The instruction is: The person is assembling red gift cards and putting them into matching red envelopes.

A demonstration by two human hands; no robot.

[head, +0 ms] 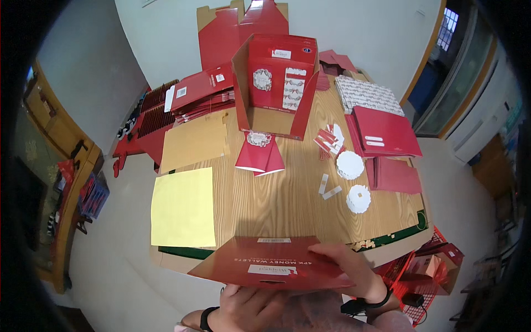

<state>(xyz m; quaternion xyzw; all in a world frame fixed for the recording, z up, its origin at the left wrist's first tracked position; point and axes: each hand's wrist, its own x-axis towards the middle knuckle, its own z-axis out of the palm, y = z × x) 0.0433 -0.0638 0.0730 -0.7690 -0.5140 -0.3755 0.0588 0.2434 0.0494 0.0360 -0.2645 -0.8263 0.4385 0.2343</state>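
A red cardboard pack of money wallets (pixel 274 262) is held tilted at the table's near edge, with its printed back upward. My right hand (pixel 348 265) grips its right side, thumb on top. Below its near edge is my left hand (pixel 251 305), fingers partly hidden under the card. Farther off stands an open red display box (pixel 244 83) with similar packs (pixel 282 79) inside. Two red wallets (pixel 261 157), one with a white wreath tag, lie before the box.
A yellow sheet (pixel 182 207) and brown card (pixel 193 141) lie left, below stacked red packs (pixel 203 89). At right are scalloped white tags (pixel 349 164), paper strips (pixel 332 139), red folders (pixel 386 133), smaller red envelopes (pixel 396 175) and patterned wallets (pixel 367 95). A red basket (pixel 419 294) stands beside the table.
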